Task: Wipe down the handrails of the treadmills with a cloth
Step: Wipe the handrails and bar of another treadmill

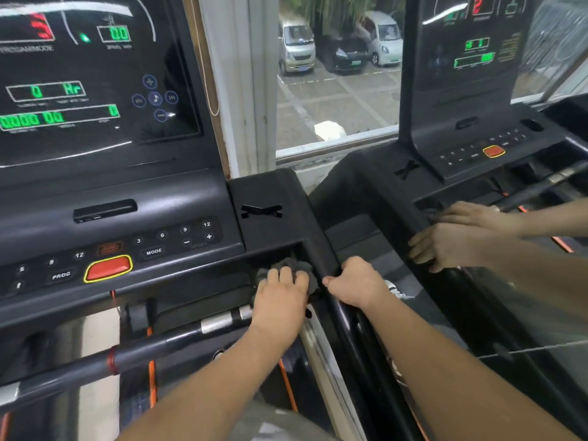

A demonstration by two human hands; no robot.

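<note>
Left hand (280, 292) curls over a bunched dark cloth (294, 265) and presses it into the corner where the side handrail (319, 246) meets the console (178, 198). Right hand (356, 281) grips that same rail just beside it. My guess is it's early going: this rail's lower stretch and the front bar (159, 343) look left to do.

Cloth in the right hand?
No, the grey cloth sits bunched under the left hand, while the right hand holds the bare black handrail.

Bare forearms (222, 377), grey-olive garment (273, 421)
</note>
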